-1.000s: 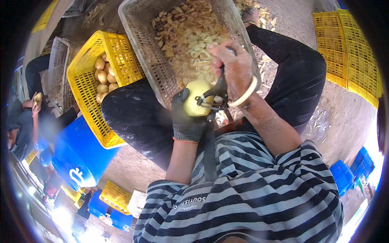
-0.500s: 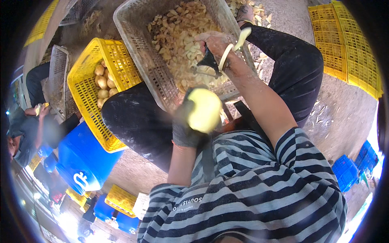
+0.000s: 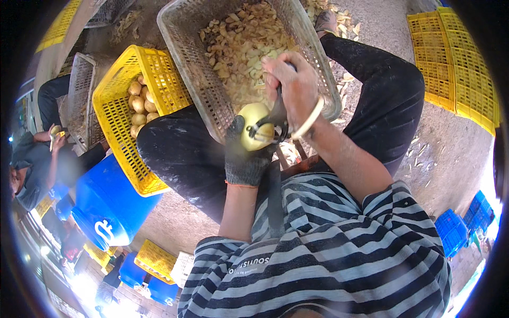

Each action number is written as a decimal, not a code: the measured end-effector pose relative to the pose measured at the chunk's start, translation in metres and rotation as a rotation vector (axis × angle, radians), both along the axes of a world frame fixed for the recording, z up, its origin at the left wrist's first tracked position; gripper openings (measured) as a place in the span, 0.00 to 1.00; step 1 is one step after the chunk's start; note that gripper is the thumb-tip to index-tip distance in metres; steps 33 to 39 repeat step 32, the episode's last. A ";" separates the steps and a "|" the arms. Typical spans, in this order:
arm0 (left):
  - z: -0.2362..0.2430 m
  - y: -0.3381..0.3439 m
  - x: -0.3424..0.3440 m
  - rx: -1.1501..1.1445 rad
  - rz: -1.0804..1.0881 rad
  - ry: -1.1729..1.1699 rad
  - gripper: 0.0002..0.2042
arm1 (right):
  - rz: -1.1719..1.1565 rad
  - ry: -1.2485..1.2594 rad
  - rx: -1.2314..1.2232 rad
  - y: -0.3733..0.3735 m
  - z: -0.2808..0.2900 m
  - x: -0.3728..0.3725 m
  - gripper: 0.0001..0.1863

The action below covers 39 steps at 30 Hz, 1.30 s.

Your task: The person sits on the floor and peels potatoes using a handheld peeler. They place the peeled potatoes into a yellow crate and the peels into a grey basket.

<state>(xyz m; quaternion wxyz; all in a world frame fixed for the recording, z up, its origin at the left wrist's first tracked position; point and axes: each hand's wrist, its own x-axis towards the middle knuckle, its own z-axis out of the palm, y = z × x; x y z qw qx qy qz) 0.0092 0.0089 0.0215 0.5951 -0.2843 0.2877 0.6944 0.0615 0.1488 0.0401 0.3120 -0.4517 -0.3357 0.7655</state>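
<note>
A pale, peeled potato (image 3: 253, 114) rests in my left hand (image 3: 245, 165), which wears a dark grey glove and curls round it from below. My bare right hand (image 3: 298, 87) grips a black-handled peeler (image 3: 278, 108). The peeler's head lies against the potato's lower right side. Round my right wrist is a pale band (image 3: 309, 121). Just beyond both hands stands a grimy grey crate (image 3: 183, 69), with many potato peels (image 3: 238, 58) in it.
Left of my knee, a yellow crate (image 3: 121, 108) holds several unpeeled potatoes (image 3: 139, 103). A blue barrel (image 3: 114, 199) stands behind it. Another person (image 3: 29, 169) works at far left. Yellow crates (image 3: 450, 69) and blue crates (image 3: 452, 230) are on the right. Peel scraps litter the floor.
My right hand has come down and brought the peeler from above the crate onto the potato. The potato has turned in my left hand. A loose strip of peel near my right wrist is gone.
</note>
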 end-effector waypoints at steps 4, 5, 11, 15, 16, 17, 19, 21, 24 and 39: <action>0.002 -0.004 -0.002 0.099 -0.055 0.010 0.23 | 0.160 0.084 -0.162 0.005 -0.017 -0.012 0.10; -0.003 -0.008 -0.003 0.101 -0.061 0.041 0.23 | 0.194 0.070 -0.193 0.005 -0.019 -0.014 0.10; 0.016 -0.014 0.016 0.052 -0.187 0.210 0.31 | 0.134 -0.008 0.032 0.058 -0.093 -0.033 0.07; 0.014 -0.004 0.009 -0.030 -0.132 0.146 0.32 | 0.081 -0.157 0.090 0.070 -0.082 -0.033 0.09; 0.015 -0.003 0.007 -0.015 -0.121 0.183 0.32 | 0.069 -0.133 0.090 0.072 -0.078 -0.028 0.08; 0.013 -0.005 0.004 -0.011 -0.108 0.196 0.30 | 0.062 -0.105 0.084 0.073 -0.072 -0.022 0.08; 0.007 -0.003 0.000 0.046 -0.057 0.136 0.28 | 0.020 -0.026 -0.038 0.069 -0.048 -0.010 0.08; -0.005 -0.004 -0.004 0.170 -0.010 0.006 0.25 | 0.036 0.047 0.025 0.056 -0.031 0.000 0.09; -0.019 -0.008 -0.008 0.362 0.026 -0.083 0.23 | 0.108 -0.033 0.084 0.016 0.017 0.009 0.11; -0.021 -0.002 0.004 0.289 0.103 0.015 0.21 | 0.096 0.043 0.016 0.001 0.007 -0.003 0.12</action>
